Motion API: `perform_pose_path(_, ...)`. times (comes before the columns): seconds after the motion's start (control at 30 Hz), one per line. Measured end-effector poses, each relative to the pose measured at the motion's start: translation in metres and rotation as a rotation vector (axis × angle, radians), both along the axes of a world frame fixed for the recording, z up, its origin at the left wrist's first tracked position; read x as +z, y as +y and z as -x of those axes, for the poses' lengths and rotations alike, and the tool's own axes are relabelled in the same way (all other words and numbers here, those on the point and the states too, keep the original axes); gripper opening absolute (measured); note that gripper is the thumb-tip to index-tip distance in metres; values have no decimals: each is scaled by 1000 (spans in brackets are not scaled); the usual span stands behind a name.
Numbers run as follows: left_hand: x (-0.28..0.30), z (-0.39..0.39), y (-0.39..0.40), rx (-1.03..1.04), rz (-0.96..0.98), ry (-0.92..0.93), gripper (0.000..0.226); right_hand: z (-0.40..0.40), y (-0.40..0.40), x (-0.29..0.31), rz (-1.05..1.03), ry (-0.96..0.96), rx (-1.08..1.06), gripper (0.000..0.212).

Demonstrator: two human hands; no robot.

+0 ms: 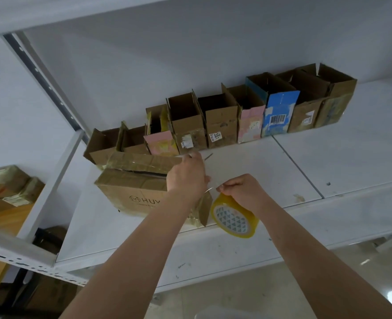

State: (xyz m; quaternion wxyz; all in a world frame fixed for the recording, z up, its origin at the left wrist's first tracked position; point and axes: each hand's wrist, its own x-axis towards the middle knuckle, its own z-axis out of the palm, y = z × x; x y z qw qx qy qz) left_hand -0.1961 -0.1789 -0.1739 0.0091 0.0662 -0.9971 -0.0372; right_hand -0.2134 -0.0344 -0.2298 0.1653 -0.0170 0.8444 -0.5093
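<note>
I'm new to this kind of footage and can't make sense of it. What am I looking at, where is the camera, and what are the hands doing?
There is no machine here. These are a person's two bare hands, filmed by one wide-angle camera worn on the head, so you look along the forearms. They reach onto a white metal shelf. On it lies a brown cardboard box patched with tape. Behind it, a row of small open cartons stands along the wall. The right hand grips a yellowish roll of tape and pinches a thin strip drawn towards the left hand. The left hand is at the box's right end. Its fingers are hidden, so I cannot tell what it holds.
</note>
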Motion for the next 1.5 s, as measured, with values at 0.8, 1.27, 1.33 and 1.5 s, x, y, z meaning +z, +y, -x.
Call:
perform_pose_path(0.8, 40, -11, -23, -242, -204, -76, 31, -14, 3, 14, -58, 102, -1, 12)
perform_pose_path(1.27, 34, -5, 19, -239, 551, -293, 25, -21, -1, 12, -203, 216, -52, 24)
perform_pose_path(1.33, 34, -6, 23, -228, 560, -281, 22, -22, -1, 13, -173, 202, -68, 24)
perform_pose_path(1.5, 33, 0, 5, -213, 282, -212, 33, -19, -1, 9, -95, 124, -92, 28)
